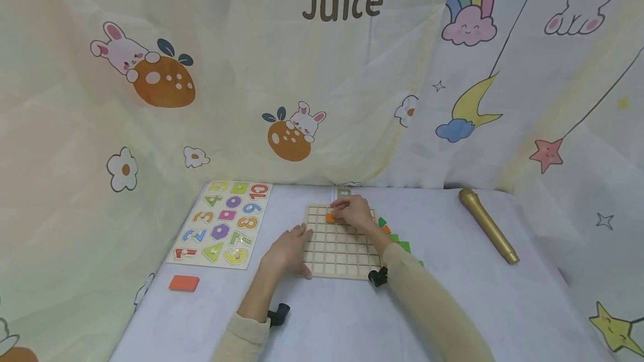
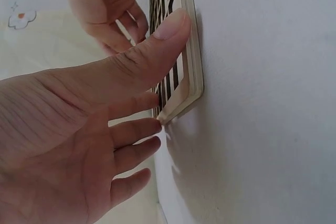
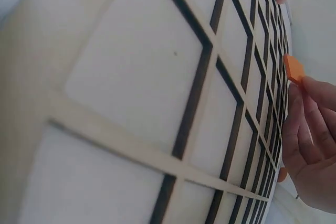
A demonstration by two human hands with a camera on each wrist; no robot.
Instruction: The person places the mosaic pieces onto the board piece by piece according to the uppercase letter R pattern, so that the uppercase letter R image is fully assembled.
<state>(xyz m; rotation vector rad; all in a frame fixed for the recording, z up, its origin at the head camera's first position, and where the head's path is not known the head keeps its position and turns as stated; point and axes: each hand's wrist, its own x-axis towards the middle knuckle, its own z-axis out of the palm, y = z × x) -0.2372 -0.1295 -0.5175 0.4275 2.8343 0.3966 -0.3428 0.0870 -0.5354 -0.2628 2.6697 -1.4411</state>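
Observation:
A pale wooden grid board (image 1: 342,278) with square cells lies at the middle of the table. My right hand (image 1: 354,211) is over its far edge, pinching a small orange tile (image 3: 295,70) between thumb and fingertips. The tile is at the grid's surface; whether it sits inside a cell I cannot tell. At the board's left side, my left hand (image 1: 287,250) rests with fingers extended, its thumb (image 2: 168,32) lying across the board's rim and some fingertips touching near the corner. Several green and orange pieces (image 1: 404,246) lie along the board's right side, partly hidden by the right forearm.
A number-and-shape puzzle board (image 1: 171,261) lies to the left, with an orange rectangular block (image 1: 184,283) in front of it. On the right is a gold microphone (image 1: 488,225). A printed fabric curtain (image 1: 226,71) rises behind the table.

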